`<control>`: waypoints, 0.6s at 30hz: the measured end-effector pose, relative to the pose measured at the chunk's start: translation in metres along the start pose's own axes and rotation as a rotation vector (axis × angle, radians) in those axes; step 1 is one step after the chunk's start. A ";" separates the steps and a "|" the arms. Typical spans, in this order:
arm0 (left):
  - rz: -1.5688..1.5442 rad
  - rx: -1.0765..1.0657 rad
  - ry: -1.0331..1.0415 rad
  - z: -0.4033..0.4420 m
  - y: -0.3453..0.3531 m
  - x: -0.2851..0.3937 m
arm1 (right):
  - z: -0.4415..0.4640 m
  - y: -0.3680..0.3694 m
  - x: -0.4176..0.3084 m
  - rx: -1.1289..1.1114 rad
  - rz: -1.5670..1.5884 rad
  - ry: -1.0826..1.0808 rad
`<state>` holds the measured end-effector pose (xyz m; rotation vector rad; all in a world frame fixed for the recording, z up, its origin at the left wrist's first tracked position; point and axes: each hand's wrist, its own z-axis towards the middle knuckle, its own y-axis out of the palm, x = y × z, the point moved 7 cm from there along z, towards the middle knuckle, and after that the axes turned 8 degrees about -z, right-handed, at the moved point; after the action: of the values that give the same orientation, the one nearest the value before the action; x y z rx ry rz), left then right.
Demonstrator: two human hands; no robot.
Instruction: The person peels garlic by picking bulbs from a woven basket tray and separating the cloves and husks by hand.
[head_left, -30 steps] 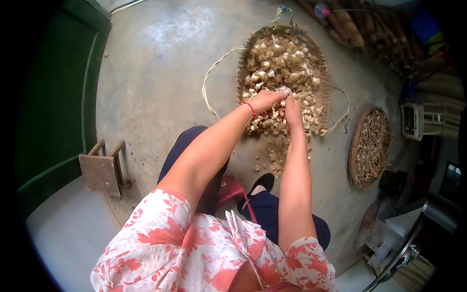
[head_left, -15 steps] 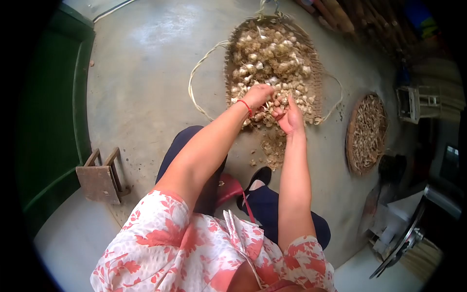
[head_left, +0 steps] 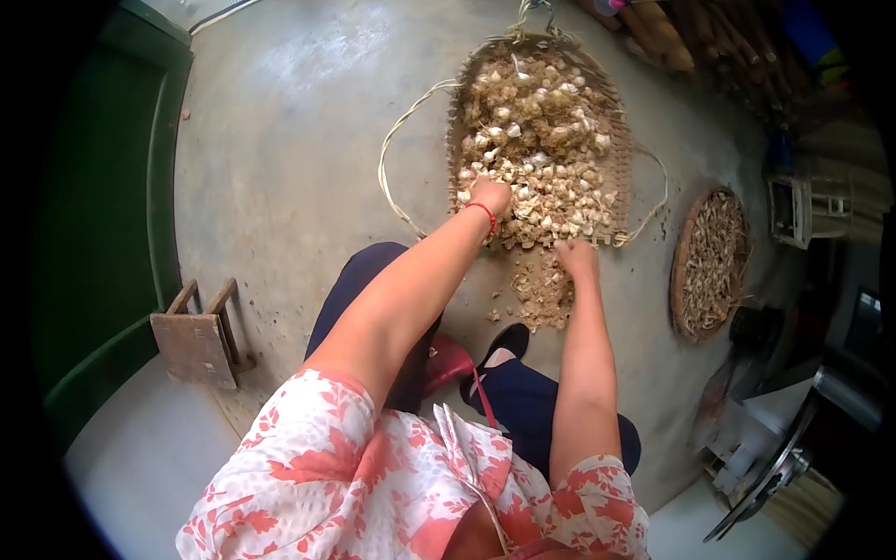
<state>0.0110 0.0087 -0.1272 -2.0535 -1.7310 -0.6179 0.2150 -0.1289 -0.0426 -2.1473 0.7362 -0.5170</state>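
A flat woven basket (head_left: 620,177) lies on the floor, heaped with garlic bulbs (head_left: 560,201) and dry brown roots. My left hand (head_left: 490,194), with a red cord at the wrist, is closed over the garlic near the basket's left side; what its fingers hold is hidden. At the basket's near edge, my right hand (head_left: 576,257) is closed too, and its grip is too small to make out. The hands are apart. Loose brown scraps (head_left: 541,294) lie on the floor just below the basket.
A small wooden stool (head_left: 196,347) stands left, by a green door (head_left: 103,224). A round basket of dried pieces (head_left: 711,266) is on the right, near a pale wooden stool (head_left: 810,210). Logs (head_left: 658,37) lie at the upper right. My feet are below the scraps.
My hands were together over the garlic and have parted. The left moved down onto the bulbs; the right moved down to the near edge, its fingers now closed. The camera view shifted slightly.
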 end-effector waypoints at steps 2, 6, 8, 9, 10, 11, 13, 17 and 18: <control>0.089 -0.058 0.014 -0.016 -0.003 0.010 | 0.002 -0.043 -0.043 0.269 0.198 -0.140; 0.046 -0.113 0.025 -0.055 -0.031 0.040 | 0.001 -0.080 -0.164 0.340 0.548 -0.580; -0.095 -0.127 0.009 -0.053 -0.050 0.045 | -0.004 -0.083 -0.219 0.432 0.520 -0.814; -0.124 -0.120 0.031 -0.062 -0.062 0.053 | -0.001 -0.077 -0.238 0.452 0.478 -0.853; -0.127 -0.100 0.037 -0.069 -0.073 0.060 | -0.004 -0.076 -0.254 0.472 0.436 -0.895; -0.202 -0.115 0.046 -0.076 -0.081 0.067 | 0.003 -0.063 -0.260 0.350 0.272 -0.764; -0.317 -0.141 0.069 -0.088 -0.096 0.077 | 0.004 -0.057 -0.262 0.307 0.170 -0.688; -0.335 -0.102 0.066 -0.087 -0.112 0.085 | 0.059 -0.035 -0.233 0.136 0.397 -0.622; -0.337 -0.106 0.064 -0.086 -0.111 0.087 | 0.072 -0.028 -0.228 -0.085 0.662 -0.626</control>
<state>-0.0936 0.0507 -0.0068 -1.7971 -2.0635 -0.8822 0.0944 0.0742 -0.0904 -1.8236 1.0281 0.5168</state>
